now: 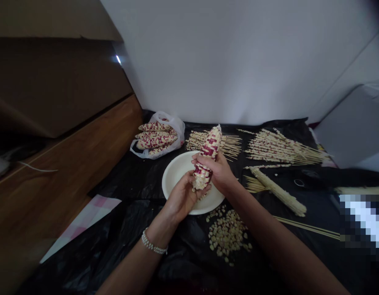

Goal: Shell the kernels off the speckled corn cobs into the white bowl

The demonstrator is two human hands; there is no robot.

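Observation:
An ear of corn with cream and dark red kernels is held tilted over a white bowl. My right hand wraps round its middle. Around the lower end, my left hand is curled with its fingers against the corn. Some rows near that lower end look bare of kernels. A few loose kernels lie in the bowl beneath my hands. Part of the bowl is hidden by my hands and wrists. In front of the bowl, a pile of pale kernels lies on black plastic sheeting.
Behind the bowl stands a plastic bag with several corn ears. Kernels threaded on sticks lie in bundles at the back. A bare cob and plain sticks are on the right. A white wall rises behind.

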